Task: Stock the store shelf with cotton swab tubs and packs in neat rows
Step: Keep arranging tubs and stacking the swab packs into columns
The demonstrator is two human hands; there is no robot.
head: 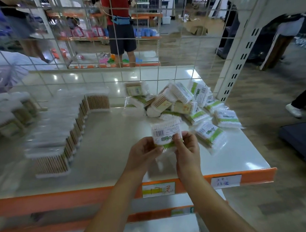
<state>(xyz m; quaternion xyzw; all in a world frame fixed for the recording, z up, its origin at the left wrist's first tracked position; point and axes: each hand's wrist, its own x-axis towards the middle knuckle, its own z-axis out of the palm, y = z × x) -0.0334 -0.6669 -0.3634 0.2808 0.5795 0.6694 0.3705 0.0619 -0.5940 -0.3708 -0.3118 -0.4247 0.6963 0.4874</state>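
Observation:
A clear cotton swab pack (165, 133) with a green-and-white label and a barcode is held up over the white shelf (104, 144). My left hand (143, 154) grips its lower left side and my right hand (187, 149) pinches its lower right edge. A loose heap of swab packs and tubs (181, 104) lies at the shelf's right back. A long row of wooden-stick swab tubs (73, 124) runs from the back middle down to the front left. More tubs (12, 113) stand at the far left.
The shelf has an orange front rail (64, 197) with price labels (158, 189). A wire grid (110, 47) forms the back. A white slotted upright (237, 63) stands at the right. A person in a red shirt (120, 20) stands behind the grid; someone's shoe (293, 110) shows at far right.

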